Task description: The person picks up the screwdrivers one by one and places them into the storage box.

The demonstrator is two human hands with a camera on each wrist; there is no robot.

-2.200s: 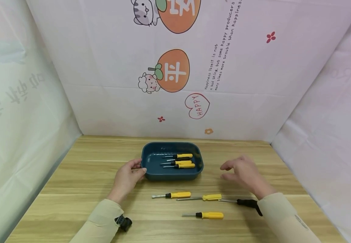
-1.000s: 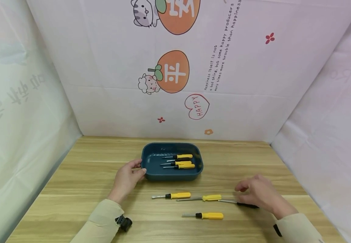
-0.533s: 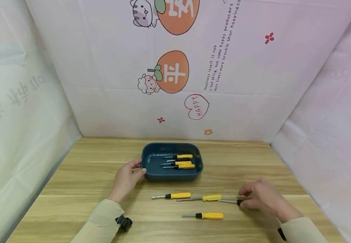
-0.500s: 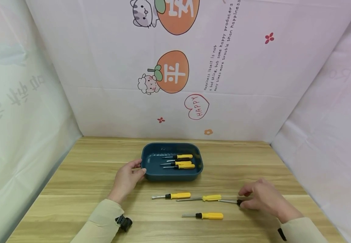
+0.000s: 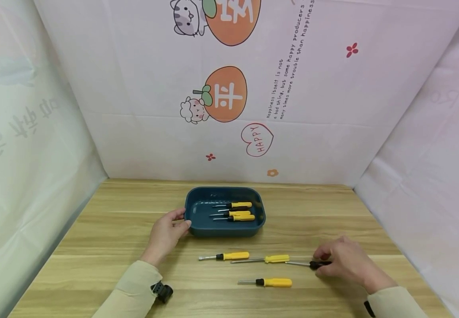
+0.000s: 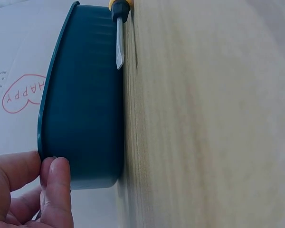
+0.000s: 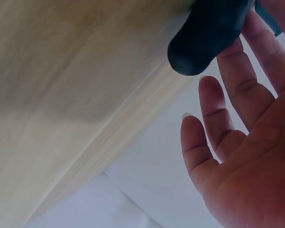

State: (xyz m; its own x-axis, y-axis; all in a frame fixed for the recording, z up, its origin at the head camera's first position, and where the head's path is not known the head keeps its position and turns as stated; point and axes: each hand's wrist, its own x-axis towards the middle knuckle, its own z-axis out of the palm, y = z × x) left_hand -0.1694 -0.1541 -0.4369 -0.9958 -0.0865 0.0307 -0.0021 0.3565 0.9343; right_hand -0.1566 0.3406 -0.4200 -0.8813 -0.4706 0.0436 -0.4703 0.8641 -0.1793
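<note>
My left hand (image 5: 166, 235) grips the left end of a dark blue plastic box (image 5: 225, 231), pinching its rim between thumb and fingers. Several small yellow-and-black screwdrivers (image 5: 242, 217) lie inside it. At the right, my right hand (image 5: 350, 261) pinches the handle of a black screwdriver (image 5: 314, 265) between thumb and fingers; the shaft points left, low over or on the table. In the right wrist view the rounded end of the black handle (image 7: 204, 38) juts out past the fingers, the ring and little fingers (image 7: 194, 142) loosely bent away from it.
In front of the box lie a yellow screwdriver with black collar (image 5: 235, 255), an all-yellow-handled one (image 5: 277, 259) and another yellow-and-black one (image 5: 277, 282). The wooden table (image 5: 134, 198) meets a printed white sheet (image 5: 153, 145) behind and white sheets at both sides.
The right hand has come down toward the front right from beside the box, and its thumb and fingers have closed about the black screwdriver's handle. The left hand and the box have stayed put.
</note>
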